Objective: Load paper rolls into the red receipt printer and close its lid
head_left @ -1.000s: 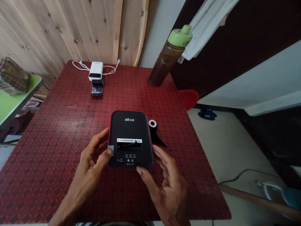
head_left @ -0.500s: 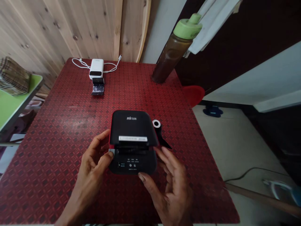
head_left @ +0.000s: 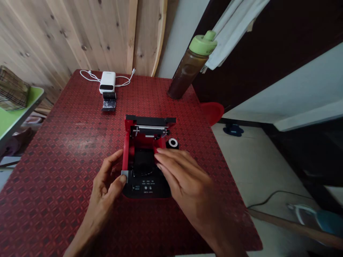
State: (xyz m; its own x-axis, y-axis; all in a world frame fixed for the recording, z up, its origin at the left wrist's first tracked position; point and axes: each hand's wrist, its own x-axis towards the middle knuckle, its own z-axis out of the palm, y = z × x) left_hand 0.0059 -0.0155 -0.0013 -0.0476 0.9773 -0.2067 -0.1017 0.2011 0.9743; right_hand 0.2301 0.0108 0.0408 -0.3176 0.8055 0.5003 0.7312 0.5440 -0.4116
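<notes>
A black and red receipt printer (head_left: 146,185) sits on the table with its lid (head_left: 150,122) raised, showing the red-walled paper compartment (head_left: 144,160). My left hand (head_left: 105,185) grips the printer's left side, its thumb on the grey latch (head_left: 124,176). Over the right edge of the compartment lies my right hand (head_left: 187,175), fingers stretched and close together at the inner right wall. Its thumb is hidden, and I see nothing held in it. Just behind that hand stands a black roll with a white ring-shaped end (head_left: 173,143), partly covered.
At the back left of the red patterned table (head_left: 66,171) lies a white power bank (head_left: 107,81) with a cable, touching a small black item (head_left: 109,101). A brown bottle with a green lid (head_left: 189,66) stands at the back right. Beyond the edge is a red stool (head_left: 213,112).
The printer's lid has swung up and back, exposing the compartment. My right hand has moved from the printer's right side to over the compartment. My left hand keeps its grip.
</notes>
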